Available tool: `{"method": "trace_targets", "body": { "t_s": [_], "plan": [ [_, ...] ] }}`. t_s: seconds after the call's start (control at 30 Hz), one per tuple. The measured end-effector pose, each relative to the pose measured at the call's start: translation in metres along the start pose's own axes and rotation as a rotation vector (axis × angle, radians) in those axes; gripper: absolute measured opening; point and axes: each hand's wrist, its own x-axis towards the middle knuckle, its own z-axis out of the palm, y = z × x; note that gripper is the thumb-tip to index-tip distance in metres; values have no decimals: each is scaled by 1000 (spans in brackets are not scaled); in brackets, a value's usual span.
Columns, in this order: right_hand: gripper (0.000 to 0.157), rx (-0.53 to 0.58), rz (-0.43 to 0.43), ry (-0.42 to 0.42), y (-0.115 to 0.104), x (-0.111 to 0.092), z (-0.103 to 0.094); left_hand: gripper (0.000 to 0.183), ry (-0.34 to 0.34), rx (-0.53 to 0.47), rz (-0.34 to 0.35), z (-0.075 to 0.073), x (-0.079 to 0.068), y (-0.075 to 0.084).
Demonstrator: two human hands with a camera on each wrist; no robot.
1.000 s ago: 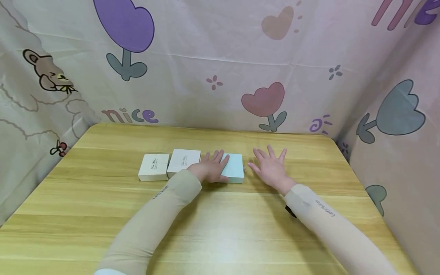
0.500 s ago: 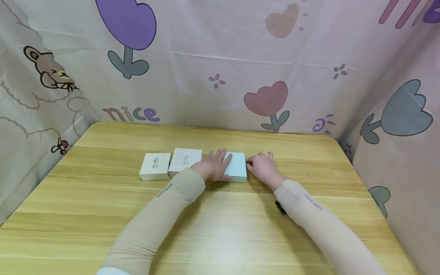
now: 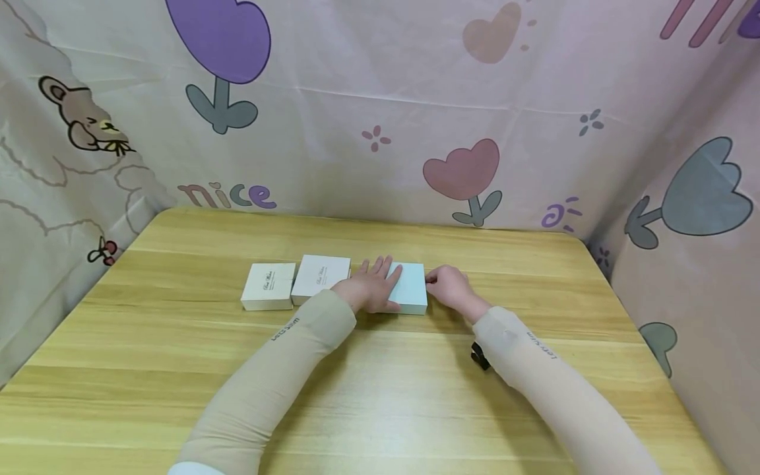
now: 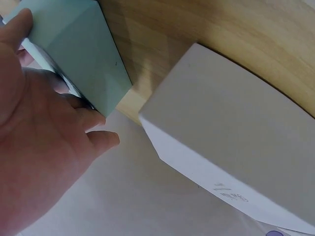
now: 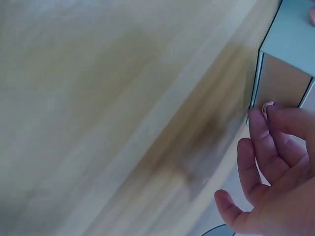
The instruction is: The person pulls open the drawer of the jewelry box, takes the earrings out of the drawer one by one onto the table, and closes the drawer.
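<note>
One pale blue box (image 3: 411,285) sits on the table (image 3: 380,402), right of a white box (image 3: 319,272) and a cream box (image 3: 268,285). My left hand (image 3: 374,290) rests on it, fingers spread; my right hand (image 3: 451,287) pinches a small loop (image 5: 265,109) at its right end.

Multicolored letters are spelling "nice" on the backdrop (image 3: 332,152); the left sleeve (image 3: 267,376) and right sleeve (image 3: 558,389) are reading "Let's Slim"; print on the cream box (image 3: 268,286) and white box (image 3: 315,277) is looking illegible.
</note>
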Motion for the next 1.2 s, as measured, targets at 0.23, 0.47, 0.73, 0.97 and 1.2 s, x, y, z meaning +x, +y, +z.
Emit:
{"method": "trace_targets", "body": {
  "t_s": [0.23, 0.47, 0.73, 0.97, 1.2],
  "plan": [
    [20, -25, -15, -5, -2, -1, -1, 83, 7, -7, 5, 0, 0, 0],
    [18, -75, -31, 18, 0, -3, -3, 84, 14, 3, 1, 2, 3, 0],
    [20, -105, -35, 27, 10, -5, -7, 84, 14, -13, 10, 2, 2, -2],
    [22, -130, -21, 31, 19, -9, -13, 84, 3, -2, 14, 2, 2, -2],
    [26, -140, -4, 16, 29, -11, -18, 85, 11, -19, 14, 3, 0, -2]
  ]
}}
